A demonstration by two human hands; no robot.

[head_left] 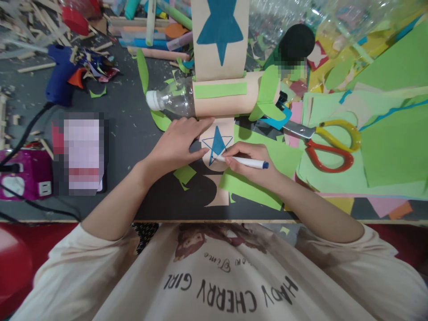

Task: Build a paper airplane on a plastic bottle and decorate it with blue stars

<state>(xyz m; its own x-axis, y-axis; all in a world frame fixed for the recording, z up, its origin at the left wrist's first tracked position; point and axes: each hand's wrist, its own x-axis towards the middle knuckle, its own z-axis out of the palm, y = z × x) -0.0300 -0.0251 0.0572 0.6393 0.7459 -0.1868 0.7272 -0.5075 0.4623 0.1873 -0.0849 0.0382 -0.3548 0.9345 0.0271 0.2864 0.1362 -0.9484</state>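
Observation:
My right hand grips a white marker with a blue end, its tip on a star outline partly coloured blue. The star is drawn on a rounded beige paper flap. My left hand lies on the flap's left edge, fingers stretched and thumb apart. Just beyond, a clear plastic bottle lies on its side, wrapped in beige paper with a green strip. Behind it, another beige flap bears a blue star.
Scissors and green paper sheets lie at the right. At the left are a blue glue gun, a purple power box and a blurred-out phone-like object. Markers, a dark cylinder and scraps fill the back.

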